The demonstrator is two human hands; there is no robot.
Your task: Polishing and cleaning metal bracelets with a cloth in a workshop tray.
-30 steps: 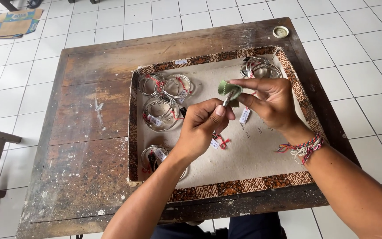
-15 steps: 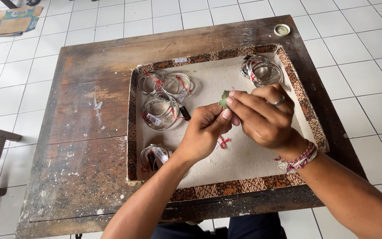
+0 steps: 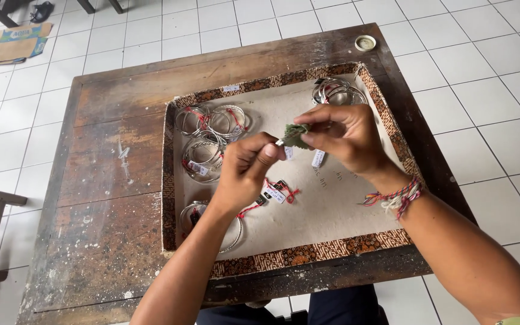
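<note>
Fingers (image 3: pixel 317 137) of right hand (image 3: pixel 347 138) pinched shut on green cloth pad (image 3: pixel 295 136) | left hand (image 3: pixel 245 171) clamped on small silver piece (image 3: pixel 279 142), above tray (image 3: pixel 170 180) | risk: loose pinch, piece dropped among bangles (image 3: pixel 212 123)

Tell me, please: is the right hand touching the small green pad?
Touching. The head view shows the right hand pinching the green pad between thumb and fingers, with no gap visible.

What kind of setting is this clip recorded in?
Probably a small jewellery workshop or stall. A worn wooden table on white floor tiles carries a patterned-edge tray of tagged silver bangles, while both hands work a small piece with a green pad.
</note>
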